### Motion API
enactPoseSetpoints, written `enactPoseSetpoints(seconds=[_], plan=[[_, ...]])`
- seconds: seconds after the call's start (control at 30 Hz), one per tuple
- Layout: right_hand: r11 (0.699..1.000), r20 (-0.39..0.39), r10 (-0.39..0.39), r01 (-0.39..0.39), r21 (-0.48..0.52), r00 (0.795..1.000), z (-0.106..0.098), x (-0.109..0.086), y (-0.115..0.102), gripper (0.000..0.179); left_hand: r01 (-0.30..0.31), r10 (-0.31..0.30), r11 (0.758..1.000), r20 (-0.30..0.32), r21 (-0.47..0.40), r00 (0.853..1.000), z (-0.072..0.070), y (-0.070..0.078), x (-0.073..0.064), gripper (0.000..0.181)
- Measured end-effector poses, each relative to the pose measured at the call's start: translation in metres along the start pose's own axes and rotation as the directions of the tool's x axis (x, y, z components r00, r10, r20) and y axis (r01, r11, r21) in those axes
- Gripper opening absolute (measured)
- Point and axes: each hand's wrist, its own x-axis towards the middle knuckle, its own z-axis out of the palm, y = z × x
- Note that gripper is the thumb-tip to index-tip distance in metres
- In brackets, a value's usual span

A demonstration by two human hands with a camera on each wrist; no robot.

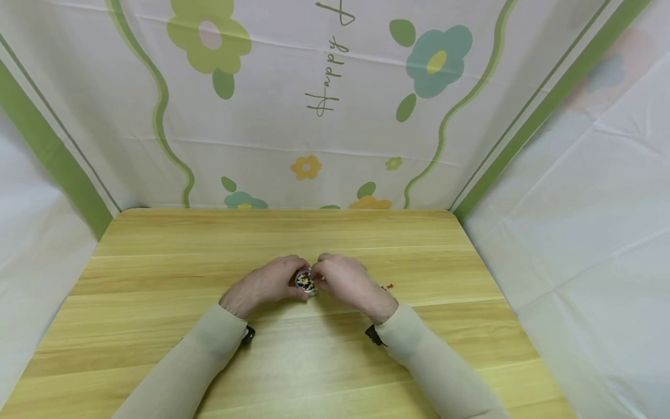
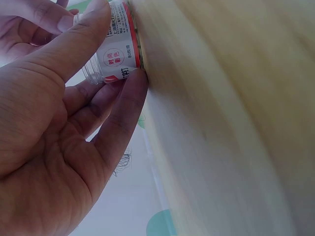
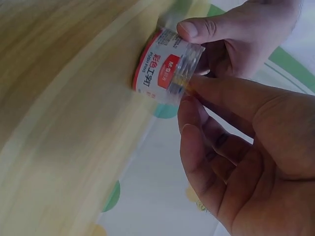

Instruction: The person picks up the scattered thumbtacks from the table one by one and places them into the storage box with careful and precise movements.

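Observation:
A small clear jar with a white and red label reading "PUSH PINS" stands on the table. Multicoloured push pins show through its open mouth in the head view. My left hand grips the jar from the left, thumb on the near side and fingers around the far side. At the jar's rim, my right hand has its thumb and index finger pinched together. A small reddish-orange bit, seemingly a push pin, shows between those fingertips, mostly hidden. The other right fingers are curled below.
Some small red push pins lie on the wooden table just right of my right hand, partly hidden by the wrist. A white flowered curtain hangs along the table's back edge, with pale sheets at both sides.

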Motion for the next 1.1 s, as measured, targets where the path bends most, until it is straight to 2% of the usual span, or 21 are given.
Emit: enactPoseSetpoints(seconds=[0.03, 0.07, 0.27, 0.3, 0.6, 0.83, 1.0, 1.1], plan=[[1.000, 0.002, -0.003, 0.003, 0.006, 1.000, 0.000, 0.000, 0.001, 0.009, 0.000, 0.000, 1.000, -0.001, -0.001, 1.000, 0.000, 0.000, 0.000, 0.042], [1.000, -0.012, -0.020, 0.020, 0.017, 1.000, 0.011, 0.003, 0.014, 0.009, -0.001, 0.001, 1.000, -0.003, -0.003, 1.000, 0.000, 0.000, 0.000, 0.042], [1.000, 0.002, 0.012, -0.012, 0.014, 1.000, 0.002, -0.006, 0.028, 0.011, 0.006, -0.006, 1.000, -0.014, 0.004, 1.000, 0.001, 0.001, 0.000, 0.046], [0.999, 0.024, 0.038, -0.038, 0.001, 0.999, -0.012, -0.011, 0.019, 0.012, 0.010, -0.010, 1.000, -0.015, 0.006, 1.000, 0.001, 0.001, 0.000, 0.047], [0.992, 0.139, 0.108, -0.099, -0.072, 0.984, -0.032, -0.027, 0.041, 0.016, 0.035, -0.035, 0.999, -0.013, 0.002, 0.999, 0.001, 0.002, 0.000, 0.049], [0.987, 0.222, 0.150, -0.133, -0.089, 0.964, -0.040, -0.037, 0.060, 0.015, 0.022, -0.022, 1.000, -0.009, -0.001, 1.000, 0.001, 0.001, -0.001, 0.048], [0.981, 0.238, 0.171, -0.143, -0.132, 0.956, -0.042, -0.045, 0.068, 0.008, 0.016, -0.016, 1.000, -0.003, 0.000, 1.000, 0.000, 0.001, -0.001, 0.048], [0.980, 0.239, 0.173, -0.142, -0.141, 0.955, -0.041, -0.049, 0.071, 0.019, 0.018, -0.018, 1.000, -0.004, -0.001, 1.000, 0.000, 0.001, -0.001, 0.048]])
